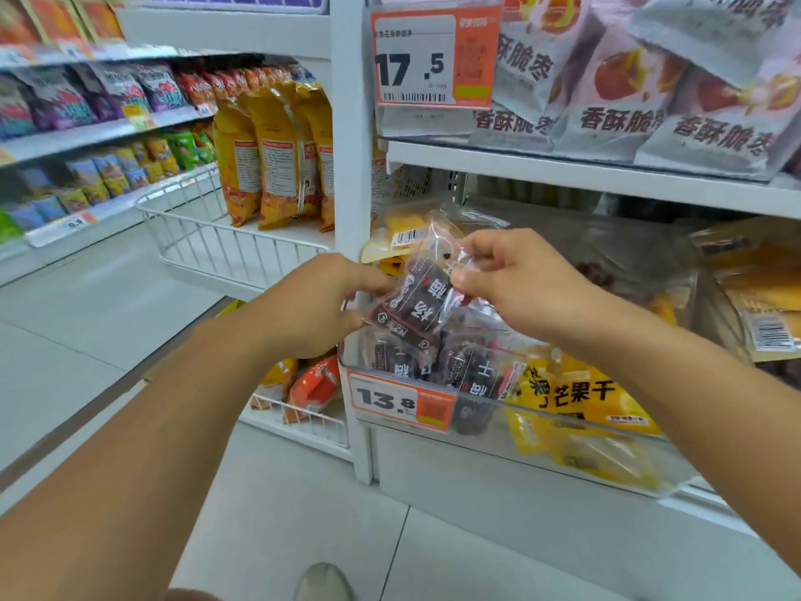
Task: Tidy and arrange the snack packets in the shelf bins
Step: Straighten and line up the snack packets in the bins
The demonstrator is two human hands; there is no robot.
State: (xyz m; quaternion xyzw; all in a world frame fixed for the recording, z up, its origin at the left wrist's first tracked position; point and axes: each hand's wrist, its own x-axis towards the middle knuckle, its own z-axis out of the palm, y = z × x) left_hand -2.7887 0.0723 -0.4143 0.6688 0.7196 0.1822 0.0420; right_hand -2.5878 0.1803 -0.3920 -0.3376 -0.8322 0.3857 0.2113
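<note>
A clear packet of dark dried fruit with a black label (422, 297) is held above the clear plastic shelf bin (481, 407). My left hand (316, 303) pinches its lower left edge. My right hand (511, 279) pinches its upper right edge. More dark packets (470, 370) lie in the bin's left part below it. Yellow mango packets (576, 394) fill the bin's middle. Behind the held packet lies a yellow packet with a barcode (401, 234).
An orange price tag reading 13.8 (403, 401) hangs on the bin front. White date-snack bags (628, 101) sit on the shelf above, beside a 17.5 tag (433, 58). A white wire basket (208, 242) with yellow bags (268, 154) juts out at the left. A shoe tip (323, 583) shows on the tiled floor.
</note>
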